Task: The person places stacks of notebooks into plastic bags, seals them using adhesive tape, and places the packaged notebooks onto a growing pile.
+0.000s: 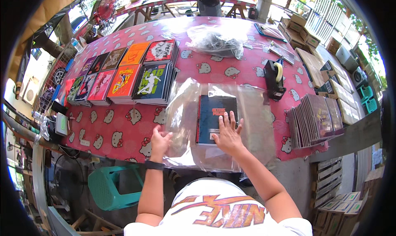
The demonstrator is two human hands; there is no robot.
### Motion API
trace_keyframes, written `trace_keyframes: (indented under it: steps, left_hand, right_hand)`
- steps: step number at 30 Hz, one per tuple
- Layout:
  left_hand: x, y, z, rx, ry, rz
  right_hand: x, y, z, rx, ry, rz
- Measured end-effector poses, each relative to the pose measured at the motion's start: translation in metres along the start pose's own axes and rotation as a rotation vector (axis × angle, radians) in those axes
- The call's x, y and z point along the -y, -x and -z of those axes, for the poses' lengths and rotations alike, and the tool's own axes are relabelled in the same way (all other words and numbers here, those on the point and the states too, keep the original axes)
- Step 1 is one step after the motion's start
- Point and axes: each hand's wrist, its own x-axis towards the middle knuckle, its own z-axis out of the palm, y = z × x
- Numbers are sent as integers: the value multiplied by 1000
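Observation:
A dark blue spiral notebook (205, 119) with a red binding lies on a clear plastic sheet (258, 130) at the table's near edge. My right hand (228, 138) rests flat on the notebook's cover, fingers spread. At the sheet's left edge, my left hand (161, 142) has its fingers curled, with the thumb over the plastic; the fingertips are partly hidden. Creases and glare run through the sheet on both sides of the notebook, and its near edge hangs by the table's front.
Stacks of colourful notebooks (123, 81) stand at the left. Right of the sheet are a black tape dispenser (274, 80) and plastic-wrapped notebooks (313, 118). Crumpled clear plastic (218, 42) lies farther back. A green stool (109, 188) stands below; a person (208, 3) is beyond the table.

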Motion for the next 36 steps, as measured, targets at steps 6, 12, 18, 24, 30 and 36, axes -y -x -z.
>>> trace_keyframes:
  steps: [6, 12, 18, 24, 30, 36]
  left_hand:
    - [-79, 21, -42, 423, 151, -2]
    - [-68, 26, -95, 405, 157, -35]
    - [-57, 5, -51, 125, 104, -40]
    - [-45, -22, 7, -261, -542, -719]
    - [-63, -61, -120, 422, -633, -680]
    - [-57, 5, -121, 394, -672, -910]
  right_hand:
    - [-34, -35, -1, -102, -648, -3]
    - [-18, -61, 14, 125, -927, -148]
    - [-40, -59, 3, 200, -1189, -287]
    - [-51, -62, -10, 187, -1267, -320]
    - [-46, -70, -12, 245, -1281, -340]
    - [-58, -63, -5, 274, -1482, -303]
